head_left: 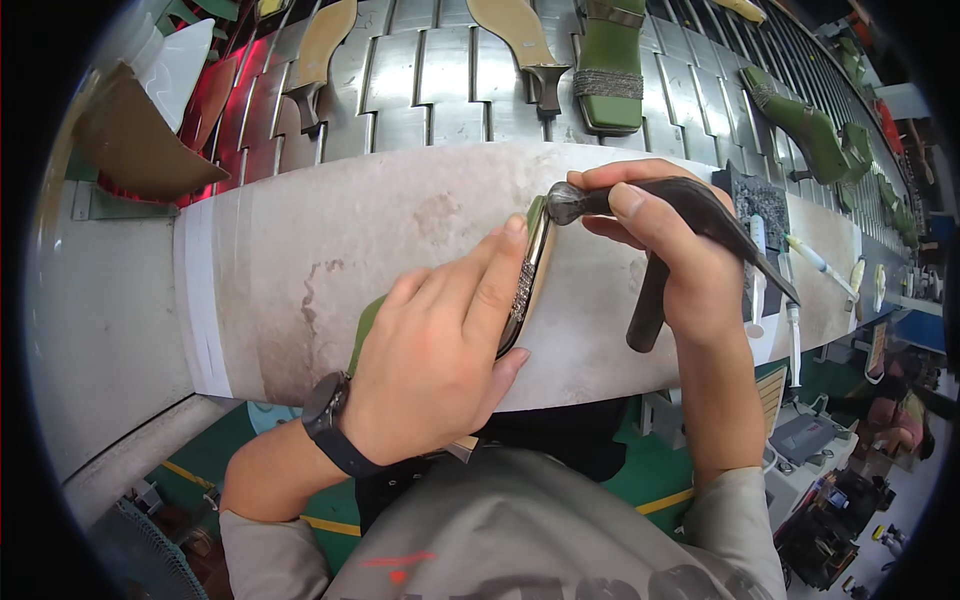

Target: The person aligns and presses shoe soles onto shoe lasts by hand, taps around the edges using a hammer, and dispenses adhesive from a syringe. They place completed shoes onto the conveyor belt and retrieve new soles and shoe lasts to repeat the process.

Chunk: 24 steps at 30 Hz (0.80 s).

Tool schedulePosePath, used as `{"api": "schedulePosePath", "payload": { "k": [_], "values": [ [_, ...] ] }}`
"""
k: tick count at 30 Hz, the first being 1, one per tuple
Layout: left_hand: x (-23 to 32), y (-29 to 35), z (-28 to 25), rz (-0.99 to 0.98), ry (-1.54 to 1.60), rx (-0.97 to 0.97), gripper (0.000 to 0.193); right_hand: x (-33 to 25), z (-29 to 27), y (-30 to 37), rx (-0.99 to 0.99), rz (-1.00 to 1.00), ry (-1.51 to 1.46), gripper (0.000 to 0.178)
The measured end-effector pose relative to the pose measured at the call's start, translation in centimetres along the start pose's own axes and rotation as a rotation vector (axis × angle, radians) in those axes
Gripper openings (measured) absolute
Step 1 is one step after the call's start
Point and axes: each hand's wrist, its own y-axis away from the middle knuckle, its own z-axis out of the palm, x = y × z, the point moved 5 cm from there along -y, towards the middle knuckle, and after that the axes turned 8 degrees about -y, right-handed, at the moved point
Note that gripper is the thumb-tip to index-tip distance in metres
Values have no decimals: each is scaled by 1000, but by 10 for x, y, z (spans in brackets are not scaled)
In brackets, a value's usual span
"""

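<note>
My left hand (430,345) wraps over a green heeled sandal (524,285) turned on its side at the middle of the work surface. A glittery band and the pale sole edge show past my fingers; most of the upper is hidden under my palm. In my right hand (692,265) is a dark cobbler's hammer (720,222), gripped close to its head with the handle pointing down toward me. The hammer's round face is at the sandal's toe edge; whether they touch, I cannot tell.
Beyond the worn pale board (400,200) runs a metal slat conveyor (430,75), bearing tan-soled shoes (325,45) and green sandals (610,75). A dark textured block (765,200), a marker pen (822,262) and slim white tools (794,340) lie at right. Brown and white sheets (140,140) stand far left.
</note>
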Motion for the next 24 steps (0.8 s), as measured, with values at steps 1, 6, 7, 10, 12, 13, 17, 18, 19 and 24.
{"api": "schedulePosePath", "payload": {
  "k": [1,6,7,10,12,13,17,18,19,24],
  "values": [
    [-2,1,-1,-10,21,-8,111,1,2,0,-12,11,-17,26],
    [-6,7,-1,-25,11,33,109,-9,25,49,-205,-15,70,27],
    [-6,6,-2,-5,3,52,109,-16,27,57,-252,73,155,28],
    [-8,9,0,-12,43,42,110,-16,38,65,-341,-333,325,31],
    [-10,10,0,-6,36,57,109,-22,50,73,-319,-411,431,34],
    [-10,10,0,3,29,72,108,-23,54,78,-306,-429,465,34],
    [-9,14,0,0,18,84,104,-11,74,106,-192,-568,556,37],
    [-10,14,0,18,17,104,105,-9,82,114,-161,-598,586,40],
    [-10,15,1,37,16,123,106,-6,93,122,-129,-613,598,40],
    [-27,27,-4,116,49,85,107,16,96,128,-150,-562,400,45]
  ]
}}
